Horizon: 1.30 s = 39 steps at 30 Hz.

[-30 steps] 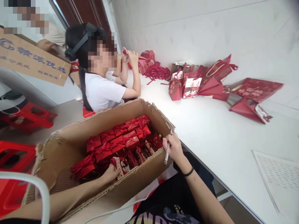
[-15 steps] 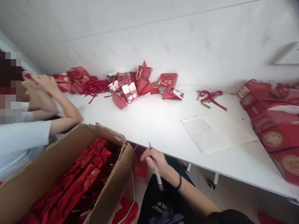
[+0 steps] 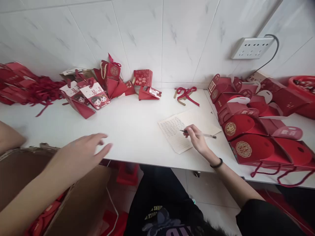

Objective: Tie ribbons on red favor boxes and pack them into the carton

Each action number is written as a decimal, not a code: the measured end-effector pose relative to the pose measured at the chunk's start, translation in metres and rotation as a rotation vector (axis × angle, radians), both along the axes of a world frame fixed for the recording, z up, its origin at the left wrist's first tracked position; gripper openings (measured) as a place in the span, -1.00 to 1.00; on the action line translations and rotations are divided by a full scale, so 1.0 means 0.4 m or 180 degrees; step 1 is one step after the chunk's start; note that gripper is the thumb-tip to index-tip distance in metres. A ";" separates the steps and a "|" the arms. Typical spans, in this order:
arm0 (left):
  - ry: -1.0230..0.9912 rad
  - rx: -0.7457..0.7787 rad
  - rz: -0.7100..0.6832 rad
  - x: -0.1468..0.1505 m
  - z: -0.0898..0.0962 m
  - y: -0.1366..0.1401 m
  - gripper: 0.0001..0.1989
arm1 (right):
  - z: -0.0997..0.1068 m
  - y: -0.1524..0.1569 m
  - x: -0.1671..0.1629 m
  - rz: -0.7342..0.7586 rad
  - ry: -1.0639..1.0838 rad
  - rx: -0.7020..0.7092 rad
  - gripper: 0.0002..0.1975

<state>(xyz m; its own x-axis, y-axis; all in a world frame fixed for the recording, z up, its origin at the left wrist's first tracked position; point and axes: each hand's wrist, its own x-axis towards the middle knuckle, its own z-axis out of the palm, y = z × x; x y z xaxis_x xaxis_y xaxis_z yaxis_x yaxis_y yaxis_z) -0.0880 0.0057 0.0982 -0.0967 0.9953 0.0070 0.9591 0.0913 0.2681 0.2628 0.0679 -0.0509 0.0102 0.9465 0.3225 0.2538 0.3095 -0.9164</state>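
My right hand (image 3: pixel 197 140) is closed around a pen (image 3: pixel 209 135), its tip over the written part of a sheet of paper or open notebook (image 3: pixel 183 144). Handwriting fills the left page; the rest looks blank. A dark band circles my right wrist. Reaching in from the lower left, my left hand (image 3: pixel 81 154) holds nothing, fingers and thumb apart. It hangs above the table's front edge and partly covers a cardboard box (image 3: pixel 85 196). Inside that box, red packages (image 3: pixel 46 214) show below my forearm.
Red gift boxes (image 3: pixel 251 150) crowd the right side, with a red basin (image 3: pixel 302 98) behind. Along the wall lie small gift bags (image 3: pixel 94 93), a ribbon bow (image 3: pixel 185 94) and a ribbon heap (image 3: pixel 45 90). A power strip (image 3: pixel 253 48) is on the wall. A co-worker's elbow (image 3: pixel 10 136) shows left.
The view has swung right. My right hand has brought the pen from beside the box up over the paper. My left hand has come into view; the co-worker is mostly out of frame.
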 end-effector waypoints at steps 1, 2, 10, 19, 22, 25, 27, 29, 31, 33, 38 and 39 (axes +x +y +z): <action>-0.0097 0.0008 -0.0166 0.049 -0.015 0.042 -0.77 | -0.004 0.031 -0.001 0.0003 0.0010 -0.0049 -0.58; -0.0330 -0.0021 -0.0360 0.103 -0.035 0.092 -0.79 | -0.011 0.059 -0.004 -0.0012 0.0023 -0.0092 -0.61; -0.1329 0.0049 -0.1247 0.463 -0.296 0.421 -0.83 | -0.073 0.129 -0.011 -0.0218 0.0167 -0.0369 -0.72; -0.1280 0.0327 -0.1633 0.501 -0.419 0.439 -0.86 | -0.046 0.107 -0.008 -0.0233 0.0043 -0.0785 -0.64; -0.1280 0.0396 -0.1642 0.501 -0.420 0.441 -0.87 | -0.044 0.103 -0.008 -0.0314 -0.0123 -0.0803 -0.62; -0.1279 0.0429 -0.1645 0.506 -0.421 0.441 -0.88 | -0.043 0.100 -0.008 -0.0358 -0.0366 -0.0808 -0.61; -0.1270 0.0436 -0.1624 0.509 -0.422 0.440 -0.87 | -0.041 0.099 -0.008 -0.0307 -0.0489 -0.0821 -0.62; -0.1268 0.0443 -0.1604 0.511 -0.422 0.440 -0.87 | -0.039 0.097 -0.008 -0.0260 -0.0570 -0.0827 -0.63; -0.1284 0.0436 -0.1597 0.511 -0.423 0.441 -0.87 | -0.037 0.096 -0.008 -0.0230 -0.0597 -0.0840 -0.63; -0.1311 0.0426 -0.1601 0.511 -0.423 0.441 -0.87 | -0.035 0.094 -0.008 -0.0215 -0.0602 -0.0853 -0.63; -0.1338 0.0409 -0.1593 0.511 -0.422 0.441 -0.87 | -0.038 0.093 -0.006 -0.0254 -0.0746 -0.0876 -0.63; -0.1338 0.0407 -0.1592 0.512 -0.422 0.442 -0.87 | -0.038 0.093 -0.006 -0.0251 -0.0783 -0.0884 -0.63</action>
<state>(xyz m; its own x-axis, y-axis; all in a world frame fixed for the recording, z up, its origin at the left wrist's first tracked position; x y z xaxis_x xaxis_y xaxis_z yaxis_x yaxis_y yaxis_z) 0.1167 0.1823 -0.0704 0.3562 0.9148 0.1904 0.6892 -0.3948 0.6076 0.2606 0.1050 -0.0662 0.0407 0.9976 0.0556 0.4899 0.0286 -0.8713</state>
